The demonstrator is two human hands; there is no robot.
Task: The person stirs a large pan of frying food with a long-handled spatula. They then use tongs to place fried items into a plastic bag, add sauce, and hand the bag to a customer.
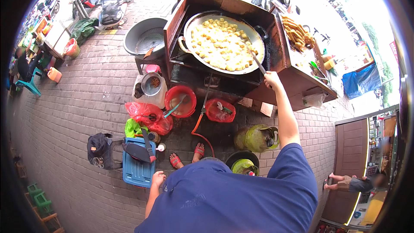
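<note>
My right hand (272,80) grips the handle of a long metal cooking utensil (258,61). Its far end reaches into the frying pieces, so its head is hidden. A wide, two-handled wok (181,44) sits in a wood-sided stove stand (223,1). Many pale yellow cubes, perhaps tofu (223,43), fill it, some browned at the edges. Down at my side, my left hand (158,178) hangs near a blue lidded plastic box (137,171). Its fingers look loosely curled, and I see nothing in them.
Golden fried food (296,34) is piled on the right-hand counter. By the stove stand a grey basin (129,38), a red bucket (194,103) and a red bag-lined container (220,116). An orange gas hose (197,124) crosses near my feet; green gas cylinders (255,137) stand to the right.
</note>
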